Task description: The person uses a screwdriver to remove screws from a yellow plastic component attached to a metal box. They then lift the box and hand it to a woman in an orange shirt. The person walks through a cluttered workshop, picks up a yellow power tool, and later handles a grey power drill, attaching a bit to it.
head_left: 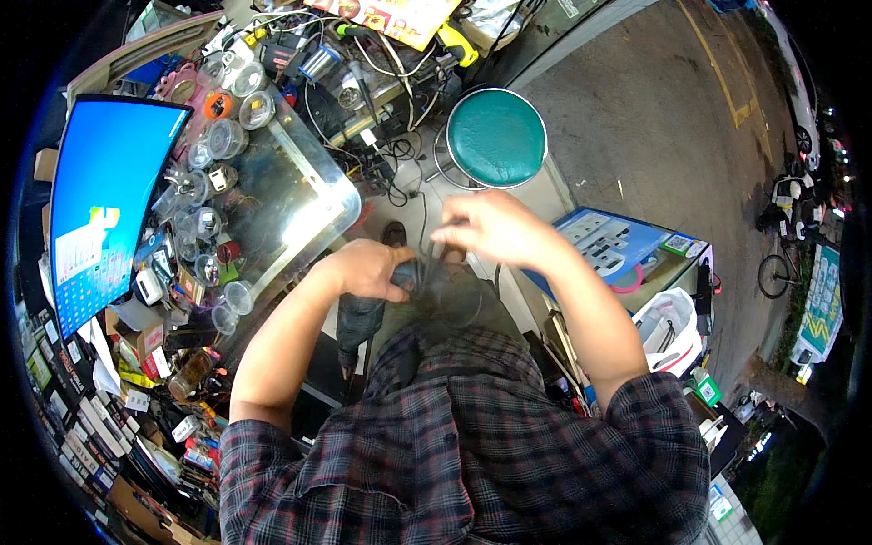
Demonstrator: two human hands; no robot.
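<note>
Shirt [391, 454], dark plaid cotton-like cloth w/ button front, fills bottom of head view. L hand [365, 270] bent round edge of small dark thing [412, 276], thumb & fingers apparently gripping it; thing sits btwn both hands, over lap, shape & material too blurred to tell. R hand [480, 227] just above it, fingers curled; can't tell if they're clenched on anything, motion blur. Ahead: round stool [497, 138], shiny green padded seat, metal rim. To L, table [313, 186] w/ glossy see-thru top, rounded corner; round clear plastic tubs [226, 139] crowd its far-L side, nr flat screen [113, 195], blue w/ rows of icons. To R, blue board [595, 238] w/ pale printed pics & green-white square-code sticker [679, 243]; white plastic bag [669, 329] below. Up top, yellow sheet [400, 16] w/ red print. Boxes [100, 427] far L: lettered spines, mostly too small to read.
</note>
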